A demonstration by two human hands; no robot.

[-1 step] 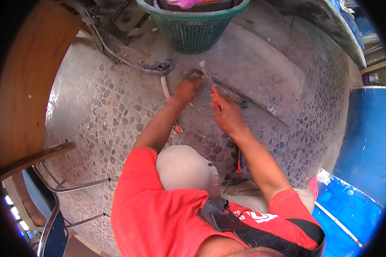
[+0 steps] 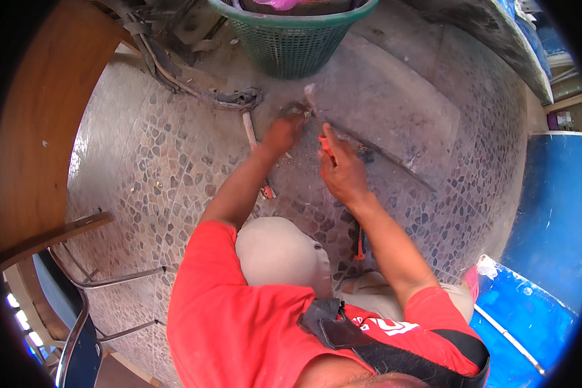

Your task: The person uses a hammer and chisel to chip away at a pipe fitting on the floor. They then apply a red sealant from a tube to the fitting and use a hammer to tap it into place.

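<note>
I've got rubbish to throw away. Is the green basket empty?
Not empty: something pink shows inside the green basket, at its top. How full it is, I cannot tell.

Left arm: bare forearm (image 2: 234,193), reaching forward and slanting inward; elbow bent.
Left wrist: nearly in line with forearm.
Left hand (image 2: 283,136): fingers bent and drawn together; tips hard to make out.
Right arm: bare forearm (image 2: 394,239), slanting forward and inward; elbow bent.
Right hand (image 2: 344,169): closed in a grip, index finger (image 2: 328,132) extended forward.
Hands, pair: near each other, apart, left slightly farther forward.
Left knee (image 2: 279,253): bent, raised between the arms.
</note>
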